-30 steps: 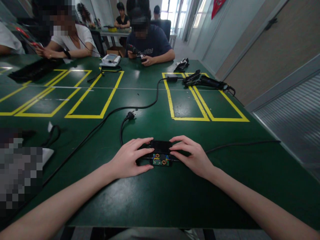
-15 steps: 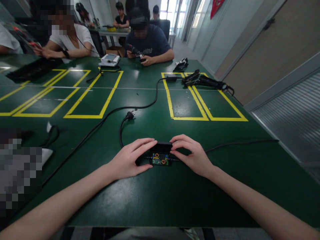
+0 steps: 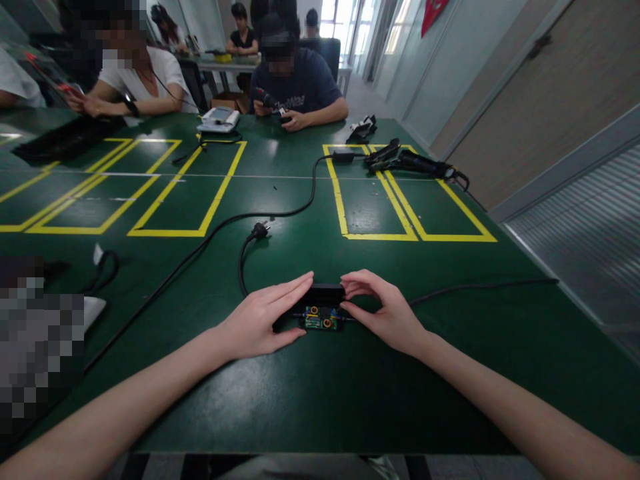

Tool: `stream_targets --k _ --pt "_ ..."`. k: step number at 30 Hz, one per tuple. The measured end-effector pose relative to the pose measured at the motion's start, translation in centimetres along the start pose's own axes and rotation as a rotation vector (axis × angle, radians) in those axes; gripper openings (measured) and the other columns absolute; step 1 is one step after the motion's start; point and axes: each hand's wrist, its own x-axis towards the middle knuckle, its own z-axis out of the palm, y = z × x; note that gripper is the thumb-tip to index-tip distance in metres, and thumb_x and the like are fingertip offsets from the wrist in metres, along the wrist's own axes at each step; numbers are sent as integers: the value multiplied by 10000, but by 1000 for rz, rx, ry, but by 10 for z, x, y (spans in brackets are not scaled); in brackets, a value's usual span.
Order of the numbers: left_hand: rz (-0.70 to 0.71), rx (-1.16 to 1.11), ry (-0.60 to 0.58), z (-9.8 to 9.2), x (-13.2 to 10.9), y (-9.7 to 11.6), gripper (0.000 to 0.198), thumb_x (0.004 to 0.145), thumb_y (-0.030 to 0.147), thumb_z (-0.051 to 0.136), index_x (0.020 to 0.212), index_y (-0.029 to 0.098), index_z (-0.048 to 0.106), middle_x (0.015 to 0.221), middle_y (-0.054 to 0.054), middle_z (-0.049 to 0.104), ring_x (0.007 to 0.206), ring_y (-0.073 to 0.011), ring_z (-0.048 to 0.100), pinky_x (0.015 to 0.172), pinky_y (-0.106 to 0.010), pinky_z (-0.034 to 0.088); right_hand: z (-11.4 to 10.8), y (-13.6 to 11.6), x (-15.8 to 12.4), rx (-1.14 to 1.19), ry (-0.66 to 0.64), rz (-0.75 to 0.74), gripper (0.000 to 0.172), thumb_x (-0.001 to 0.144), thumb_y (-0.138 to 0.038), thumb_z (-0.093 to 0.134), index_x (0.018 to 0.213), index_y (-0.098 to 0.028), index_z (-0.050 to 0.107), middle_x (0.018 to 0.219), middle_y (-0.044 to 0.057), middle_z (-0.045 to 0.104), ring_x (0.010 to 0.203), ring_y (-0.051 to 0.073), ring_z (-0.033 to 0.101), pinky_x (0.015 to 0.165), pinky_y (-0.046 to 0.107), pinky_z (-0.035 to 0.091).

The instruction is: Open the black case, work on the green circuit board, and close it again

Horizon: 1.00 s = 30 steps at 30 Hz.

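Note:
In the head view, a small green circuit board [image 3: 321, 319] with copper-coloured coils lies in a low black case near the table's front middle. Behind it stands a black cover [image 3: 327, 291], tilted up on its long edge. My left hand [image 3: 263, 318] lies left of the case, fingers stretched out past the cover's left end, thumb by the board's lower left corner. My right hand [image 3: 383, 308] is closed at the cover's right end, thumb and curled fingertips on either side of it. Thin leads enter the board from both sides.
A black cable with a plug [image 3: 260, 231] lies behind my left hand. Another cord [image 3: 483, 287] runs right. Farther back are a black power adapter [image 3: 343, 156], a black tool-like bundle [image 3: 415, 162] and yellow tape outlines [image 3: 380, 238]. Several people sit across the green table [image 3: 280, 400].
My left fingers have straightened and drawn together, their tips lifting off the cover's left edge. My right fingertips have shifted slightly at the cover; the board has stayed put.

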Motion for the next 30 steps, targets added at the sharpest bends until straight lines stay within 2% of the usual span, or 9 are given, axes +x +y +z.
stream_targets --k 2,6,21,24,26,30 --pt "-15 -7 -21 1 0 0 1002 934 242 733 1707 273 97 1692 -155 369 1492 -296 500 1182 -451 520 1 2 -1 12 -14 -1 377 961 -179 665 1330 -253 647 1127 70 701 935 184 751 865 361 691" --pt "-50 -13 -45 2 1 -1 1048 917 228 738 1708 269 53 1713 -161 310 1501 -309 484 1192 -456 507 1 2 -2 0 -36 -4 262 982 -182 642 1219 -251 730 1173 78 680 923 171 756 825 318 702" --pt "-5 -11 -9 2 -1 -3 1001 934 247 741 1706 266 103 1684 -146 389 1503 -281 486 1196 -438 507 -1 -1 -2 13 -36 -20 225 981 -163 646 1175 -240 731 1137 78 692 943 178 760 821 312 702" --pt "0 -25 4 1 -1 -3 950 940 257 737 1699 255 166 1651 -154 445 1463 -281 538 1177 -433 528 -1 -1 -1 28 -45 -30 241 979 -142 637 1187 -240 712 1146 77 687 957 173 751 822 309 693" --pt "1 -49 21 1 -1 -2 867 944 264 737 1672 241 268 1578 -154 546 1396 -274 610 1146 -423 554 -2 -2 0 28 -70 -59 245 978 -158 653 1208 -234 692 1133 80 693 962 175 740 819 309 682" --pt "-4 -133 65 0 1 3 524 971 250 706 1473 215 561 1325 -117 743 1197 -236 740 1047 -379 616 -8 -8 1 -42 -192 -201 217 974 -260 700 1183 -208 681 1084 93 708 967 196 710 824 330 631"
